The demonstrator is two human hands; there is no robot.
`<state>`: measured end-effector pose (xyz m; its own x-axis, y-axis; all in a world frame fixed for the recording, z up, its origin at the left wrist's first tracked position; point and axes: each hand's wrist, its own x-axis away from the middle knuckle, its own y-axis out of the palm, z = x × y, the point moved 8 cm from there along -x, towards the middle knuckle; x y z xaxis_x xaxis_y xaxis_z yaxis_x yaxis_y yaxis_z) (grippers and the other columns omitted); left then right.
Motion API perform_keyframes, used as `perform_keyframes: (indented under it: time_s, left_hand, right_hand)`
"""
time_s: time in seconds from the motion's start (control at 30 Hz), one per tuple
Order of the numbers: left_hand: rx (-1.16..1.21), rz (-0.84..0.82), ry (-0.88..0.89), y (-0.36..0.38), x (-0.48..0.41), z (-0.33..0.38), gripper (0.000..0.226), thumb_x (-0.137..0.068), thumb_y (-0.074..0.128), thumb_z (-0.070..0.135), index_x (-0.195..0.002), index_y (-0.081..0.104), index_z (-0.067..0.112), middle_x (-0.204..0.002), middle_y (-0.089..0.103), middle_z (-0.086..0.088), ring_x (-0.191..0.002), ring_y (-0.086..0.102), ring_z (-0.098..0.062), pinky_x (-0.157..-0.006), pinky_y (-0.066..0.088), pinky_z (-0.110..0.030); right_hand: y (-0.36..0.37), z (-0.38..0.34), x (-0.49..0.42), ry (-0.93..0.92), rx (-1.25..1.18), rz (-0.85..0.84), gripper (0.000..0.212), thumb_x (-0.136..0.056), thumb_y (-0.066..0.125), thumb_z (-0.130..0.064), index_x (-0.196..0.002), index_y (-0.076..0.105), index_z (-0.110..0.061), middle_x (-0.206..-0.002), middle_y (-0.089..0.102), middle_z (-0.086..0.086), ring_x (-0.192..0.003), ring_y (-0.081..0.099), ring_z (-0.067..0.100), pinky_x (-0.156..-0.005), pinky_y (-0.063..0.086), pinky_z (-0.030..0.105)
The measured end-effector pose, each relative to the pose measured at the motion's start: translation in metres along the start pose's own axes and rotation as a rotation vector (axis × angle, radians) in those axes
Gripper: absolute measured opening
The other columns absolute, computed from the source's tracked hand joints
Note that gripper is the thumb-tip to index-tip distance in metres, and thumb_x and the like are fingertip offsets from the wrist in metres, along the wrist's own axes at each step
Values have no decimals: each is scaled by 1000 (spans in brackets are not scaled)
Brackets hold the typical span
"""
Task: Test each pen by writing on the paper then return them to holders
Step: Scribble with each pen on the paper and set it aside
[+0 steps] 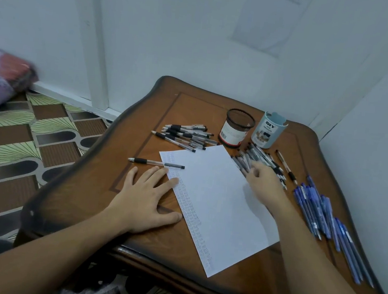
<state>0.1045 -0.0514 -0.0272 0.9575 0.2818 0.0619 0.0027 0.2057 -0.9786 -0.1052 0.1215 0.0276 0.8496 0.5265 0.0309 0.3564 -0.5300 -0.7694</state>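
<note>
Black mesh cup (238, 130) and pale-blue plastic holder (269, 131) stand behind white paper (221, 198); clear black-grip pen (157, 163) lies crosswise, tip leftward; left hand (148, 197) rests splayed flat, right hand (264, 181) touches grey pens (263, 156), grasp indiscernible.

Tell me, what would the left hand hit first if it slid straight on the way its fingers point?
Probably the lone pen lying just beyond the fingertips of the left hand, half on the paper corner; both seem to rest on the table.

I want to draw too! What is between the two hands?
The white paper lies on the table between the left hand and the right hand, seen in the head view. Rows of writing run down its left edge.
</note>
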Motion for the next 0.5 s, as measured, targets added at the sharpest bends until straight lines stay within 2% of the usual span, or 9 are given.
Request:
perform_keyframes:
  time_s: [0.07, 0.13, 0.33, 0.43, 0.5]
  left_hand:
    - [-2, -10, 2, 3, 3, 2, 97, -67, 10, 91, -152, 9, 45, -164, -1, 7, -149, -7, -13, -116, -11, -52]
    - [-10, -25, 0, 5, 5, 2, 98, -65, 8, 91, -152, 7, 45, -163, -2, 8, -149, -8, -13, -116, -11, -52]
    - [-5, 1, -12, -4, -1, -5, 98, -65, 7, 90, -152, 8, 45, -163, -1, 7, -149, -8, -13, -116, -11, -52]
    - [-14, 7, -3, -4, -1, -1, 97, -66, 8, 91, -151, 8, 45, -163, 0, 7, -149, -7, -14, -117, -10, -52]
    - [-11, 6, 1, -4, -2, 0, 99, -66, 10, 95, -152, 9, 44, -163, 0, 6, -149, -6, -14, -117, -10, -53]
  right_hand:
    - [-7, 6, -10, -16, 191, 38, 37, -97, 52, -5, -133, 57, -12, -108, 61, 10, -99, 57, 28, -79, 37, 29]
    - [-8, 9, -18, -15, 297, 61, 42, -96, 56, -6, -138, 54, -10, -124, 63, 14, -113, 57, 31, -81, 39, 29]
    - [6, -8, -48, -148, 552, 88, 26, -93, 56, -3, -116, 67, 2, -111, 66, 23, -103, 58, 38, -87, 45, 41]
    - [3, 2, -48, -139, 600, 99, 28, -96, 53, -2, -117, 71, -6, -115, 68, 19, -107, 59, 37, -91, 48, 42]
    - [0, 5, -44, -130, 583, 140, 32, -96, 53, -1, -120, 71, -12, -113, 66, 18, -108, 56, 37, -87, 50, 41]
